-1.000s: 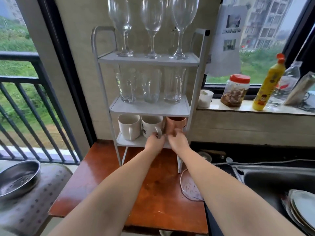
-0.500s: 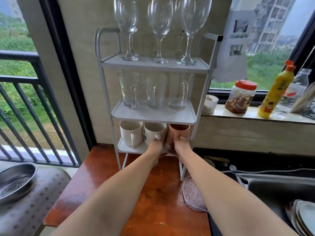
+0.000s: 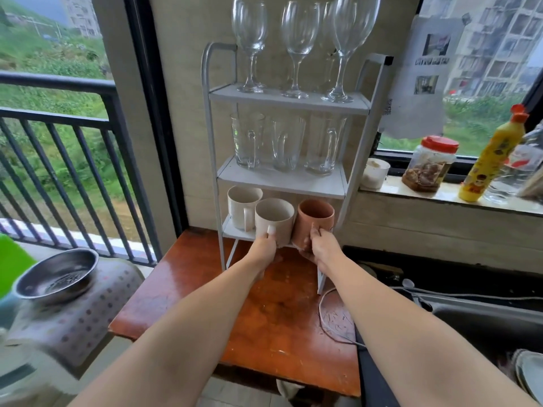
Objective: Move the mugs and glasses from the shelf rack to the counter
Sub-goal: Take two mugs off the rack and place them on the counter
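Head view: my left hand (image 3: pixel 266 249) gripped the cream mug (image 3: pixel 274 220), my right hand (image 3: pixel 318 248) the terracotta mug (image 3: pixel 314 223), fingers clamped round each, both at the front edge of the rack (image 3: pixel 357 136)'s bottom shelf. Best kept level, clear of the shelf above, then lowered onto the tabletop (image 3: pixel 264 318) before the rack.

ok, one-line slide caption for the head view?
Left hand grips a cream mug, right hand a terracotta mug, at the rack.
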`<state>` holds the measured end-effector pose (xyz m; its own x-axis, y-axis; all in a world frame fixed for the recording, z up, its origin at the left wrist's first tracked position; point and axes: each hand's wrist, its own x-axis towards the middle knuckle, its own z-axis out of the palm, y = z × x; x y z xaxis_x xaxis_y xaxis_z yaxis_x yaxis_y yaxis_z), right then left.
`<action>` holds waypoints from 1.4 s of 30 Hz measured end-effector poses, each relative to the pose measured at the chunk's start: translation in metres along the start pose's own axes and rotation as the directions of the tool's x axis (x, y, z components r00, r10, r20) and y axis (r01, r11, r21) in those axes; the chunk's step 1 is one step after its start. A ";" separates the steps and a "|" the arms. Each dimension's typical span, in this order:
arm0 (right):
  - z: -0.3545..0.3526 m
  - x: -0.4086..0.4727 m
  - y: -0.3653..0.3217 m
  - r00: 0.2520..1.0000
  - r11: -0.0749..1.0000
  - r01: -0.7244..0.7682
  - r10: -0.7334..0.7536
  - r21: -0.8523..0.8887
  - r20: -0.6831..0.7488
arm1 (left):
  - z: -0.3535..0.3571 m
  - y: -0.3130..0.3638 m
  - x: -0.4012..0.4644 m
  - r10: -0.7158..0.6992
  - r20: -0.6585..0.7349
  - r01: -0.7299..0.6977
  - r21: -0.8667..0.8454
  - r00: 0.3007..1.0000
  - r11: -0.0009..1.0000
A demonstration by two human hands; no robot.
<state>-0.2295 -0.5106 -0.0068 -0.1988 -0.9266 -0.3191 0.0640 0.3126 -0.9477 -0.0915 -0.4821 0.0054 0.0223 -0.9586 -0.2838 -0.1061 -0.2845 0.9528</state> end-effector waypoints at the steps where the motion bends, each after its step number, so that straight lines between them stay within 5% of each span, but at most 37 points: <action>1: 0.002 -0.004 0.002 1.000 1.000 0.010 -0.010 0.001 0.011 | -0.004 -0.002 -0.004 0.012 0.001 -0.012 0.005 1.000 1.000; 15: -0.001 -0.136 0.034 0.982 0.993 0.112 -0.107 0.025 -0.157 | -0.038 -0.029 -0.101 0.029 0.169 -0.038 0.046 0.985 0.998; 24: -0.045 -0.240 0.097 0.946 0.985 0.030 0.026 0.168 -0.322 | -0.018 -0.065 -0.200 -0.033 0.359 -0.001 0.094 0.933 0.996; 33: -0.147 -0.354 0.148 0.773 0.954 0.077 0.125 0.288 -0.622 | 0.066 -0.105 -0.270 -0.123 0.581 0.008 0.197 0.804 0.980; 42: -0.241 -0.506 0.214 0.592 0.883 0.149 0.280 0.444 -0.756 | 0.156 -0.152 -0.403 -0.193 0.745 -0.009 0.258 0.639 0.966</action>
<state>-0.3511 0.0753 -0.0476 -0.8387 -0.3037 -0.4520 0.4613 0.0449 -0.8861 -0.2391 -0.0507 -0.0418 -0.7056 -0.5512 -0.4454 -0.3591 -0.2637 0.8953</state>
